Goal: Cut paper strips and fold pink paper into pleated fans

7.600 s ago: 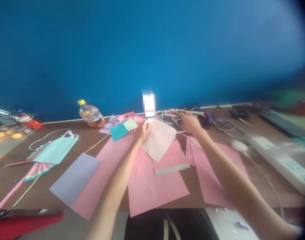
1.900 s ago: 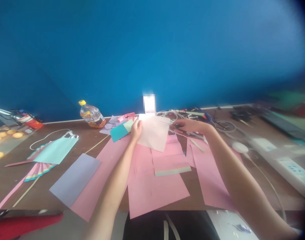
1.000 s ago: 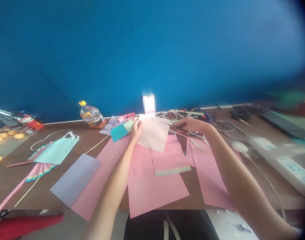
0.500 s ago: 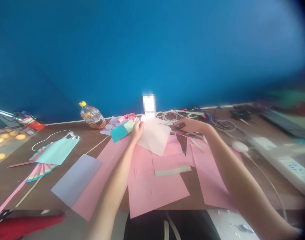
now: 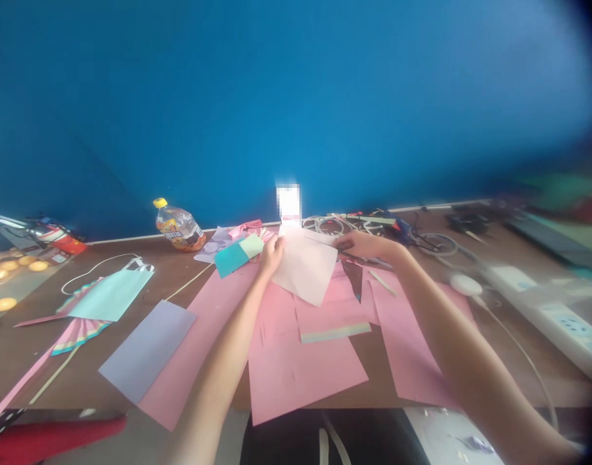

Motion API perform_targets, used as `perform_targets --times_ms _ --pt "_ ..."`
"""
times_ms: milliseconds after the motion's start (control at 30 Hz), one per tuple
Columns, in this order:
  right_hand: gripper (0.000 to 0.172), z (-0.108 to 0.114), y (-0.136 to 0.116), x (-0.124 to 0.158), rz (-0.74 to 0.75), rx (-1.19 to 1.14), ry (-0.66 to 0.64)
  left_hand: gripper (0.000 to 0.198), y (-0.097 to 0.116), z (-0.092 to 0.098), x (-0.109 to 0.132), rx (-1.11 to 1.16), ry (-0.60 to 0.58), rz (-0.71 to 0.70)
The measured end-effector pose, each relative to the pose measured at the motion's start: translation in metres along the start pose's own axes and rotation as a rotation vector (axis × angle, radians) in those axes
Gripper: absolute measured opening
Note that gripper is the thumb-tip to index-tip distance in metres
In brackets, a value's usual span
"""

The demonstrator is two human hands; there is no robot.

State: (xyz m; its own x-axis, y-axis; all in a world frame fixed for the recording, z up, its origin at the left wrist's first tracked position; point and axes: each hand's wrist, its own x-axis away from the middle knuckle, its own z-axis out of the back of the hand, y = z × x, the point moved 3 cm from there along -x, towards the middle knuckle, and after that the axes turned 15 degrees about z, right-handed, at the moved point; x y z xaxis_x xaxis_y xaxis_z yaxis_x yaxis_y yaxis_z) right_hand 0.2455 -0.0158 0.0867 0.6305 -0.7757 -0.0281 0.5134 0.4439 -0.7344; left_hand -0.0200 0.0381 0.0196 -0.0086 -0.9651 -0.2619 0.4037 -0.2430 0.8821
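My left hand (image 5: 273, 253) pinches the left edge of a pale cream sheet of paper (image 5: 306, 268), held above the desk. At the sheet's right edge, my right hand (image 5: 357, 245) is closed around scissors, mostly hidden by the fingers and the paper. A thin slit line runs into the sheet from that side. Beneath lie several pink sheets (image 5: 296, 381), one with a pale green and yellow striped strip (image 5: 335, 332) along its edge. Beside my left hand are a teal paper piece (image 5: 232, 258) and a light green one (image 5: 251, 245).
A lilac sheet (image 5: 148, 349) and a pale blue paper piece over a pleated fan (image 5: 83, 332) lie left. A bottle with a yellow cap (image 5: 179, 226) stands tilted near the blue wall. Coiled cables (image 5: 436, 244), a white plug (image 5: 465, 284) and a power strip (image 5: 558, 316) occupy the right.
The cream sheet and my left hand have shifted slightly right. My right hand's scissors, whose blades showed at the sheet's edge before, are now more hidden, with a slit line visible there.
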Motion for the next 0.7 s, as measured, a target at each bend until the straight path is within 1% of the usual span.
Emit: perform_targets --times_ms 200,433,600,700 --pt "0.037 -0.0020 0.0017 0.0017 -0.025 -0.022 0.030 0.047 0.0020 0.0016 0.0008 -0.002 0.008 0.000" --pt "0.034 0.0006 0.0023 0.0047 -0.049 0.049 0.093 0.046 -0.0001 -0.0010 -0.0003 0.004 -0.029 0.004" --pt "0.036 -0.0015 0.0009 0.0013 -0.027 0.045 0.077 0.046 -0.0002 0.0000 -0.0015 0.019 -0.007 0.006" --pt "0.039 -0.0044 -0.0014 -0.0012 0.001 0.022 0.074 0.043 0.0021 -0.0016 0.0006 0.014 -0.032 0.007"
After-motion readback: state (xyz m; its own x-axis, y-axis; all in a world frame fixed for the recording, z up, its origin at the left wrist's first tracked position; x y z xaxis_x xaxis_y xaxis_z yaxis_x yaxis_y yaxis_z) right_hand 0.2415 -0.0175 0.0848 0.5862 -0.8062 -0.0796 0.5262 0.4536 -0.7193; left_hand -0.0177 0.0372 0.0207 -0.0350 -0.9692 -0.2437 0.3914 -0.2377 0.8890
